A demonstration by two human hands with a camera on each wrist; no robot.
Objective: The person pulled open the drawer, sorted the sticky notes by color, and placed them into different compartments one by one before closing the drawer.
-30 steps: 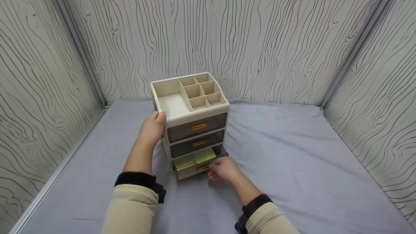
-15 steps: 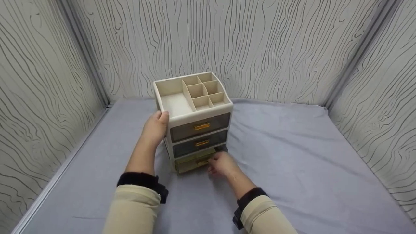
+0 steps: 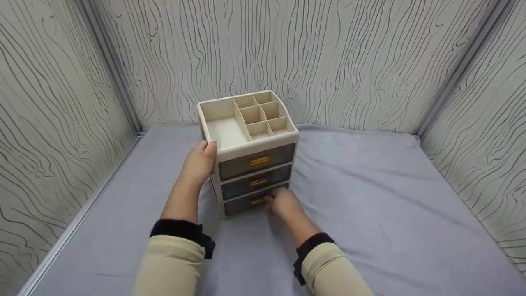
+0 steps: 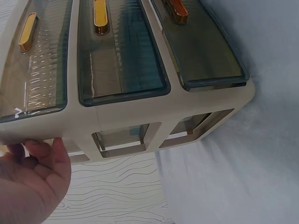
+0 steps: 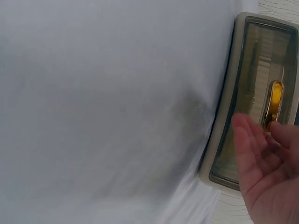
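Observation:
A cream desktop drawer organizer stands upright, with three smoky see-through drawers and gold handles. My left hand grips its left side near the top, thumb at the front corner; in the left wrist view the fingers curl against the side frame. At the bottom drawer, my right hand pinches the right end of the gold handle between thumb and fingers. The right wrist view shows the other fingers in front of the drawer face. All three drawers sit in or nearly flush with the frame. Yellowish contents show dimly through the bottom one.
The organizer's top tray has one large compartment and several small ones. A grey cloth with slight wrinkles covers the table. White wood-grain panels rise at the back and both sides.
The bottom drawer, pulled partway out with yellow items showing, has slid into the organizer as my right hand moved away from me with it. My left hand keeps its hold on the side.

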